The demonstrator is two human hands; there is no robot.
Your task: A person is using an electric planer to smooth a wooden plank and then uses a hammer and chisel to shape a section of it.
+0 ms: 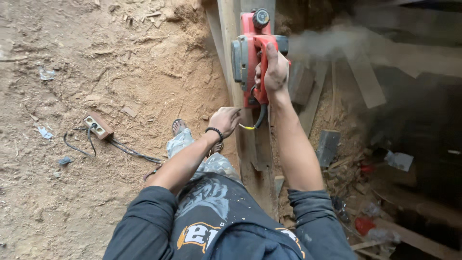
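Note:
My right hand (pixel 274 71) grips the handle of a red electric planer (pixel 246 54) that rides on a long wooden plank (pixel 255 159) running away from me. A cloud of fine dust blows out to the right of the planer. My left hand (pixel 225 120) rests on the plank's left edge just behind the tool, fingers curled on the wood, a dark bead bracelet on the wrist. The planer's black cord (pixel 260 118) hangs down behind it. My foot in a sandal (pixel 179 127) stands left of the plank.
Sawdust covers the ground on the left. A socket block (pixel 97 126) with black cables lies there. Offcuts, boards and scrap (pixel 363 79) crowd the dark area to the right of the plank, with red bits and plastic litter (pixel 364 224) lower down.

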